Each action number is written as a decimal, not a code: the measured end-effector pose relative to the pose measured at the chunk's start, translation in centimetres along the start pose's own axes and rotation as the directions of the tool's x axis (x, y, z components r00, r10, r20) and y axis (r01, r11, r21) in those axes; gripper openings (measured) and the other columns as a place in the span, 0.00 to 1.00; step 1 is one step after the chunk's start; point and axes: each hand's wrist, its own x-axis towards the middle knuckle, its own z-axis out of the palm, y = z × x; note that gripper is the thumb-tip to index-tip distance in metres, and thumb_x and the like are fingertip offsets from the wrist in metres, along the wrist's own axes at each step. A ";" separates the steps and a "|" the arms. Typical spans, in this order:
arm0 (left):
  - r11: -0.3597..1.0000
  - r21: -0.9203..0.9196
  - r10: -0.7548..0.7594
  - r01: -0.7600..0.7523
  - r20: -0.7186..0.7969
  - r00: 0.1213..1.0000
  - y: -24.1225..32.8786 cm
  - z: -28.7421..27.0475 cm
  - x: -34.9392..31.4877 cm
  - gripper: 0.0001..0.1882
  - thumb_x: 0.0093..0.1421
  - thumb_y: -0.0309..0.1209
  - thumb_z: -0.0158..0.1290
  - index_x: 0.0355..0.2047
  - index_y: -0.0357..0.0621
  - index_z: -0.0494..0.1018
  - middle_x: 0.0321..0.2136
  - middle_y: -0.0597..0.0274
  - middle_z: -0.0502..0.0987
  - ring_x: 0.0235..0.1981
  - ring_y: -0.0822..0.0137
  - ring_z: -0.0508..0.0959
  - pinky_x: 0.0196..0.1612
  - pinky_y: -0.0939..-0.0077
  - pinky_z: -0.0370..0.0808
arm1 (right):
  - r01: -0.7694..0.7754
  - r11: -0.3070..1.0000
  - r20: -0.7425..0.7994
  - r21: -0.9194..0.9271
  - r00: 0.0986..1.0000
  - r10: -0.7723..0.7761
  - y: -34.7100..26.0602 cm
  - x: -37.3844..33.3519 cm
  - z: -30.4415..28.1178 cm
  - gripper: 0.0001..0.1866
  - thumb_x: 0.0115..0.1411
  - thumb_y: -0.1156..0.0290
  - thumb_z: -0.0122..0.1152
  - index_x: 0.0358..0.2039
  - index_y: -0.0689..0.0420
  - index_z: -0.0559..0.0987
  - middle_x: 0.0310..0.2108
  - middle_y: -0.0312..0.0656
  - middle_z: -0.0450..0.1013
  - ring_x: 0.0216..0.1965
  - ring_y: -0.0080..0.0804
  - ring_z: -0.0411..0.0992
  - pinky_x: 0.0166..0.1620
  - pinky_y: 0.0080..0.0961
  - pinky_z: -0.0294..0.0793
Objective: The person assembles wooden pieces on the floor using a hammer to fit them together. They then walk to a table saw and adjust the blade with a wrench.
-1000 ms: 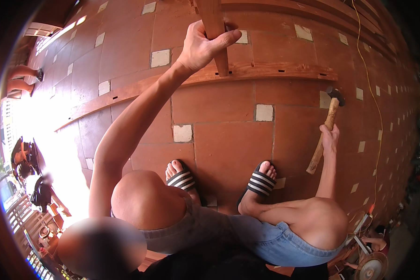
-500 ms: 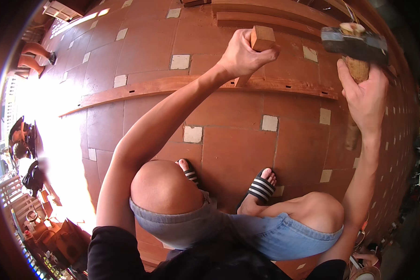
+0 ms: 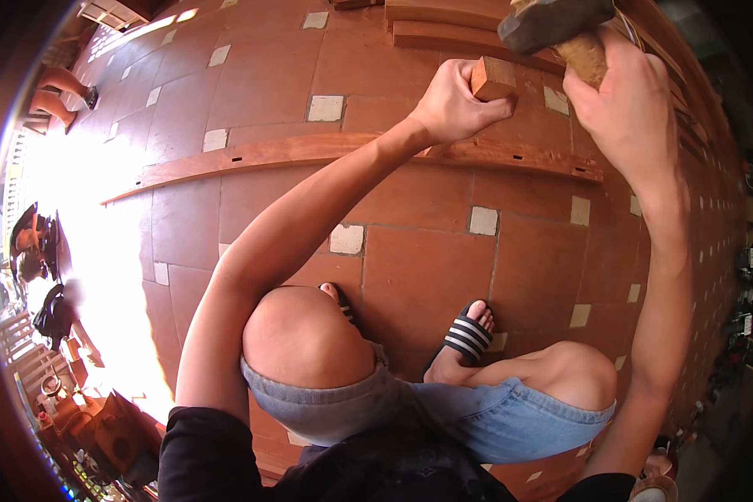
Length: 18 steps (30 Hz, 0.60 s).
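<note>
Your left hand [image 3: 458, 105] sits just past 12 o'clock from the middle of the view, its fingers wrapped around a wooden post [image 3: 495, 77] with the thumb folded across the near side. The post shows at about 2 o'clock from the middle of that hand, its square upper end tilted up toward you. Its long axis drops away beneath your grip, slanting toward 7 o'clock, down to the long beam [image 3: 293, 151] on the floor. Your hand hides most of the lower part, so whether the post is seated in the beam cannot be told.

Your right hand [image 3: 636, 105], at about 2 o'clock from the middle, is closed firmly around the handle of a hammer [image 3: 560, 25]. The handle points toward 10 or 11 o'clock from that hand, and the dark head lies crosswise, its long axis running from 8 to 2 o'clock. The head appears apart from the post, at about 2 o'clock from its upper end.

The beam lies lengthwise from 9 to 2 o'clock, slots along its face, beyond your 2 striped sandals [image 3: 467, 336].
</note>
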 end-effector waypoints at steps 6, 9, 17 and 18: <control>0.998 0.067 -0.012 0.012 0.000 1.000 -1.0 -0.1 0.2 0.08 0.56 0.29 0.62 0.26 0.38 0.76 0.19 0.74 0.74 0.22 0.82 0.67 0.27 0.78 0.69 | -0.006 1.000 0.143 0.028 0.990 0.002 -0.6 -1.1 1.5 0.08 0.57 0.76 0.60 0.36 0.64 0.78 0.21 0.55 0.72 0.21 0.53 0.72 0.31 0.43 0.71; 0.996 0.086 0.017 -0.017 0.001 1.000 -1.0 -0.5 -0.2 0.09 0.56 0.30 0.63 0.26 0.39 0.75 0.19 0.75 0.73 0.23 0.82 0.67 0.27 0.78 0.70 | -0.062 0.998 0.197 0.033 0.979 0.054 -1.7 -0.5 0.9 0.07 0.56 0.76 0.60 0.34 0.65 0.77 0.20 0.55 0.71 0.22 0.55 0.72 0.30 0.43 0.71; 0.998 0.065 0.021 -0.021 0.013 1.000 -0.1 -0.1 -0.2 0.07 0.56 0.28 0.62 0.28 0.39 0.76 0.21 0.75 0.75 0.24 0.82 0.68 0.29 0.79 0.71 | -0.083 0.994 -0.008 0.078 0.996 0.084 -1.5 -1.0 0.8 0.09 0.56 0.77 0.62 0.36 0.67 0.76 0.20 0.55 0.72 0.22 0.57 0.73 0.30 0.43 0.72; 0.998 0.058 0.031 -0.032 0.022 0.999 -0.2 0.2 -0.1 0.07 0.56 0.28 0.62 0.28 0.39 0.75 0.21 0.74 0.75 0.24 0.82 0.68 0.29 0.79 0.71 | 0.021 0.998 0.079 0.051 0.997 -0.025 0.1 -1.9 2.5 0.09 0.56 0.77 0.63 0.37 0.66 0.76 0.20 0.56 0.72 0.22 0.56 0.73 0.30 0.43 0.72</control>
